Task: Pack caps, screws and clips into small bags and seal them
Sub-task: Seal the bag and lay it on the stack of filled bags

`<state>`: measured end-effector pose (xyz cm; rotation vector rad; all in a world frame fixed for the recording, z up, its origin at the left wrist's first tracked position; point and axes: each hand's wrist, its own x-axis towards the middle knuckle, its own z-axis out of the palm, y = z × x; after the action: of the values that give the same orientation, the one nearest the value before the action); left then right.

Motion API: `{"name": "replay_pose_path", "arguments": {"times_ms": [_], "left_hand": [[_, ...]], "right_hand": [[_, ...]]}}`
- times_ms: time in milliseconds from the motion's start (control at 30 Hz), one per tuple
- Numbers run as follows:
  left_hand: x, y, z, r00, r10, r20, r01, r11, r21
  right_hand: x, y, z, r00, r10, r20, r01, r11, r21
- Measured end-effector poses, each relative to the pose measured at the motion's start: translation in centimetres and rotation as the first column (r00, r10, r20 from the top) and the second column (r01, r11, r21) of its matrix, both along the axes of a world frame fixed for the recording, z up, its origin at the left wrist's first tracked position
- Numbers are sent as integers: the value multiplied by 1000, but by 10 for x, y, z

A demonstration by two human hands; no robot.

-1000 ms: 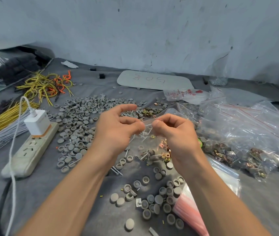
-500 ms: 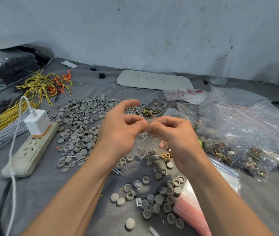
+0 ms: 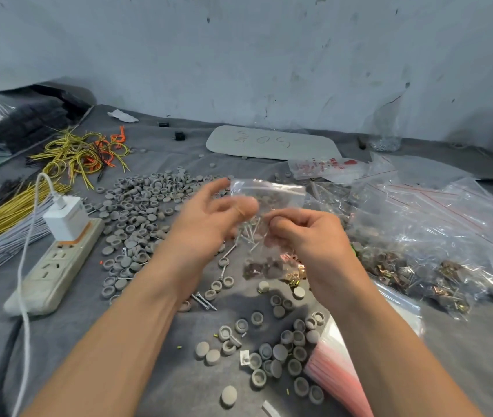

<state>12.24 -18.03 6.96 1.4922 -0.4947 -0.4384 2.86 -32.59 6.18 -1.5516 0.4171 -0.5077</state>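
Above a grey surface (image 3: 73,341) strewn with loose caps (image 3: 136,206) hangs a small clear bag (image 3: 275,195) of screws (image 3: 249,233) and coppery clips (image 3: 287,257), pinched by the right hand's (image 3: 308,236) curled fingers, the blurred left hand (image 3: 206,218) spread slack-fingered beside its top, filled bags (image 3: 419,236) lying right, a power strip (image 3: 58,266) left

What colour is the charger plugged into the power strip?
The charger is white; the head view shows it.

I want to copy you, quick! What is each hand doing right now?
Left hand: open, fingers loose beside the small bag; too blurred to tell if it touches.
Right hand: closed, pinching the small bag.
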Motion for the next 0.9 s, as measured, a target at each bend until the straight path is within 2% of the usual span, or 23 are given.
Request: {"name": "replay_pose_path", "arguments": {"times_ms": [67,100,167,200,333,367,433,500,567,633,700,733,767,833,900], "left_hand": [[-4,0,-5,972,-234,-13,234,961,147],[-7,-1,-7,958,-287,-2,283,943,176],[-10,-4,-7,973,-231,25,224,960,170],[-9,-5,-6,987,-158,26,153,978,140],[-3,-8,-5,992,117,-56,-118,993,-11],[-2,-9,-5,984,164,-76,-167,985,-32],[-3,-12,-6,973,217,-76,-220,975,-22],[-4,-12,-5,982,179,-60,-177,983,41],[-6,-10,-4,989,117,-91,-113,993,43],[-6,-6,-1,987,102,-122,-102,995,7],[-6,-4,2,984,127,-129,-131,991,-24],[-6,-4,2,981,149,-124,-154,988,-32],[-5,-5,2,980,165,-113,-170,985,-34],[-6,-8,0,984,151,-94,-154,988,-20],[-9,-10,-2,993,81,-82,-80,997,19]], "right_hand": [[1,1,0,998,-34,51,21,971,237],[2,0,1,997,-54,60,30,939,342],[1,-4,2,994,-92,59,54,883,466],[0,-6,1,997,-71,39,45,882,470],[-4,-3,-2,956,285,-68,-252,918,305],[-3,0,-3,954,288,-78,-261,933,247],[1,7,-2,984,166,-60,-155,975,158],[2,8,-5,999,27,-30,-25,996,88],[1,4,-7,998,14,-56,-13,999,33],[-3,0,-5,985,142,-94,-128,982,139],[-5,-1,-1,963,268,-37,-242,913,327],[-5,0,0,960,281,-8,-260,899,353],[-3,1,0,969,249,-8,-234,922,308],[0,5,-2,994,105,-39,-100,988,120],[2,9,-4,999,32,-20,-32,999,-2]]}}
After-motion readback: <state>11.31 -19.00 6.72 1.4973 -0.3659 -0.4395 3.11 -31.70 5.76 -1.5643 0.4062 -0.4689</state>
